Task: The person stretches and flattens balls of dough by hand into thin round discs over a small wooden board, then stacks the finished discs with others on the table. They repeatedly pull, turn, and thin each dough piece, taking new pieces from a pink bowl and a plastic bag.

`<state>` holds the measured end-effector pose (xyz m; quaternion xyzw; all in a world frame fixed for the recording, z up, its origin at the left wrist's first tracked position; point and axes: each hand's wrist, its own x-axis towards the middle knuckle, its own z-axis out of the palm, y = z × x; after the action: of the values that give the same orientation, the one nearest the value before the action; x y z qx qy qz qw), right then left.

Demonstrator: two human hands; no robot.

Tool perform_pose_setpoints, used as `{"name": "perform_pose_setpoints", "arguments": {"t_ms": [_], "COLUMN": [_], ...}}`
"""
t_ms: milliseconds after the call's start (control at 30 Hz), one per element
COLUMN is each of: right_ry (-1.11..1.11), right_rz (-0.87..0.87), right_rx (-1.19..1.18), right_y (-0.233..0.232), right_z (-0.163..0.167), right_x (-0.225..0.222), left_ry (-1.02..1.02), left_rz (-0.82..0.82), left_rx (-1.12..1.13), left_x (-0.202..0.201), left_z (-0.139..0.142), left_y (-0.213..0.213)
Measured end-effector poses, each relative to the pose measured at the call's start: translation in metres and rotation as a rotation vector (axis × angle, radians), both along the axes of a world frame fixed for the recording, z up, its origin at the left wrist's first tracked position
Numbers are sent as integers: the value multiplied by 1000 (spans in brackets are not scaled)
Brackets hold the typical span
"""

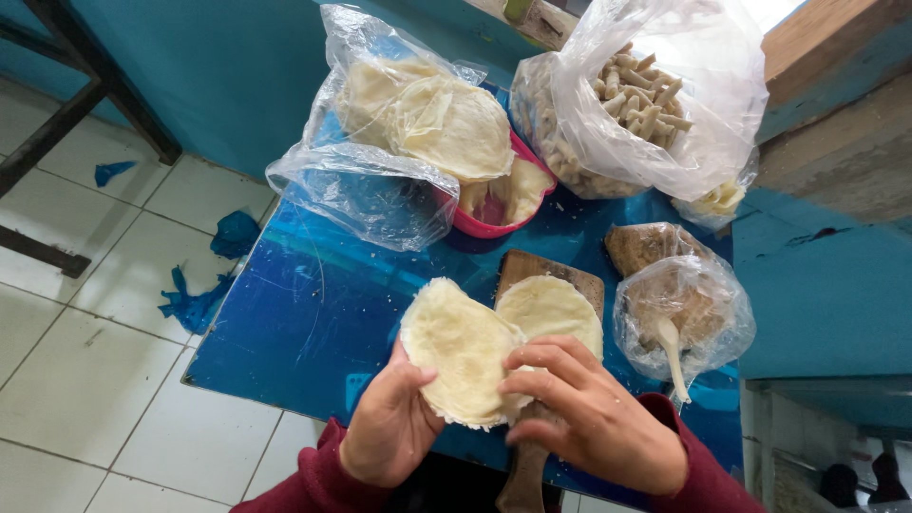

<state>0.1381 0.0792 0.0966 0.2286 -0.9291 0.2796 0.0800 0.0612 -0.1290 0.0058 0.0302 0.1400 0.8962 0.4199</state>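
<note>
Both my hands hold a stack of thin, pale round wrappers (461,347) above the near edge of a blue table (294,313). My left hand (389,423) supports the stack from below and the left. My right hand (589,408) pinches its right edge with the fingertips. Another round wrapper (556,309) lies flat on a wooden board (532,268) just behind the stack; the board's handle (524,475) runs under my right hand.
A pink bowl (494,223) holds more wrappers inside an open clear bag (366,190). A big clear bag of rolled pieces (636,95) stands behind it. At right, a bag of brown filling (679,304) has a white spoon (673,356) in it. Blue scraps (195,304) lie on the tiled floor.
</note>
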Motion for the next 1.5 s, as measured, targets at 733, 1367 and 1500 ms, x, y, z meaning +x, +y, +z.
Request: {"name": "perform_pose_setpoints", "arguments": {"t_ms": [733, 1367, 1500], "right_ry": [-83, -412, -117], "right_rz": [-260, -360, -104], "right_rx": [-240, -450, -166], "right_y": [-15, 15, 14], "right_z": [-8, -10, 6], "right_x": [10, -1, 1], "left_ry": [-24, 153, 108], "left_rz": [-64, -137, -112], "left_rx": [141, -78, -98], "left_x": [16, 10, 6], "left_z": [-5, -16, -15], "left_y": [28, 26, 26]}}
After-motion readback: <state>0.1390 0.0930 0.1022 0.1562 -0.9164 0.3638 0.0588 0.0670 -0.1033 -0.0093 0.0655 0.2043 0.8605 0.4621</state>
